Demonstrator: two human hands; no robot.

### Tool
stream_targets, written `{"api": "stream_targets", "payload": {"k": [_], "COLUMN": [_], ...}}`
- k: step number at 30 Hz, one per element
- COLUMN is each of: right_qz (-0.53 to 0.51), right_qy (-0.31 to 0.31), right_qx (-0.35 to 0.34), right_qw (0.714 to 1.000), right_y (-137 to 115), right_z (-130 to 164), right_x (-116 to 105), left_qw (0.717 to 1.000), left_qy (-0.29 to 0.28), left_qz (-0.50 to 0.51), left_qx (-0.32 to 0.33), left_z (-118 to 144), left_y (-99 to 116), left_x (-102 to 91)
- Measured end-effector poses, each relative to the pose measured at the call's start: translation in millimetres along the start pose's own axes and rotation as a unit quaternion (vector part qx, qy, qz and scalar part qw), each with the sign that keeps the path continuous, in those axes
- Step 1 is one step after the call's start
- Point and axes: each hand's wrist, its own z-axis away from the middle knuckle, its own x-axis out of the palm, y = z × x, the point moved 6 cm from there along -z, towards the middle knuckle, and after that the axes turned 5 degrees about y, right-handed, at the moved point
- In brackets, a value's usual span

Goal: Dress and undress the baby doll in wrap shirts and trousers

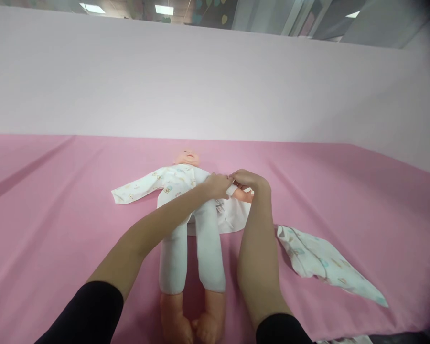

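A baby doll lies on its back on the pink sheet, head far from me, bare feet near me. It wears a white printed top and white leggings. The top's empty sleeve stretches out to the left. My left hand pinches the top's cloth at the doll's other arm. My right hand meets it there, fingers closed on the sleeve cuff beside the doll's bare hand.
A folded printed cloth lies on the sheet to the right of my right forearm. A pale wall rises behind the sheet. The sheet's near edge drops off at the bottom right.
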Motion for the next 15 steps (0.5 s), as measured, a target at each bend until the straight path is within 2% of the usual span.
{"api": "stream_targets", "payload": {"k": [3,6,8,9,11,13,15], "right_qz": [-0.061,-0.144,-0.192,-0.203,-0.171,-0.081,-0.008], "right_qy": [0.071,0.193,0.248,0.259,0.250,0.189,0.122], "right_qx": [-0.029,-0.086,-0.103,-0.098,-0.068,-0.051,-0.090], "right_qw": [0.995,0.967,0.944,0.939,0.951,0.977,0.988], "right_y": [-11.0,-19.4,-17.6,-14.9,-8.7,-7.5,-15.7], "right_z": [25.1,49.9,53.9,50.2,33.4,11.2,-6.3], "right_x": [-27.5,-60.8,-70.9,-70.1,-56.7,-30.3,-1.0], "left_qw": [0.998,0.979,0.954,0.940,0.916,0.900,0.892], "left_qy": [0.040,0.135,0.203,0.230,0.265,0.279,0.283], "left_qz": [0.027,0.116,0.195,0.230,0.285,0.322,0.344], "left_qx": [-0.044,-0.094,-0.104,-0.103,-0.100,-0.091,-0.073], "left_z": [5.0,15.9,23.3,26.1,29.4,29.4,27.5], "left_y": [-8.1,-21.9,-30.2,-33.7,-39.2,-42.2,-42.9], "left_x": [-11.6,-31.8,-43.4,-47.4,-51.1,-50.5,-48.5]}}
